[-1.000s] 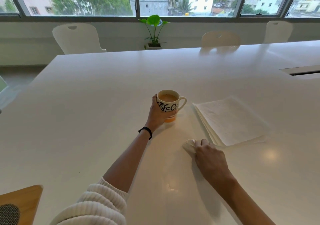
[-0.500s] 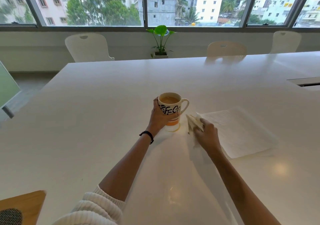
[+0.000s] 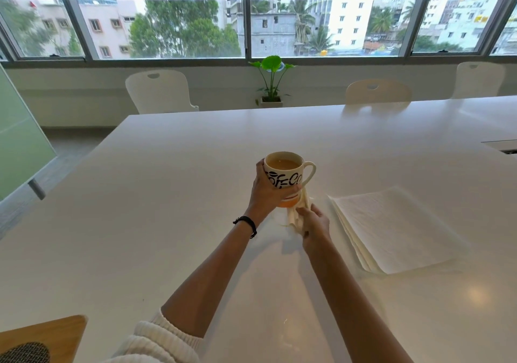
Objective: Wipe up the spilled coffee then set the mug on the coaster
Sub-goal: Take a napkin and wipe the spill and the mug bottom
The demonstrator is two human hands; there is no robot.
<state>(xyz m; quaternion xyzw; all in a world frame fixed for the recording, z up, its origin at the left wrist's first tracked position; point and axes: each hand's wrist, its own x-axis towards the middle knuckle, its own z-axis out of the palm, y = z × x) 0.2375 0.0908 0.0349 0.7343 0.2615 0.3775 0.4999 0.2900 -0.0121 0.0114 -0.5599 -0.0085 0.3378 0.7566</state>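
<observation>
Fingers (image 3: 279, 194) of the left hand (image 3: 264, 194), the hand nearer the likely coaster (image 3: 25, 353) at lower left, wrap the upright mug (image 3: 284, 172). Its handle points right, and its black lettering shows "OF" and "CO". Just right of its base, the right hand (image 3: 314, 224) pinches a crumpled napkin (image 3: 299, 208) on the surface (image 3: 167, 222) over a faint coffee smear (image 3: 282, 224). A napkin stack (image 3: 391, 228) lies further right.

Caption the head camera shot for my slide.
Left hand grips the coffee mug; right hand holds a napkin at its base.

Both forearms reach from the lower frame to its centre. The left hand (image 3: 265, 193) grips the mug (image 3: 285, 175); the right hand (image 3: 314, 222), just lower right, pinches a crumpled tissue (image 3: 296, 213).
</observation>
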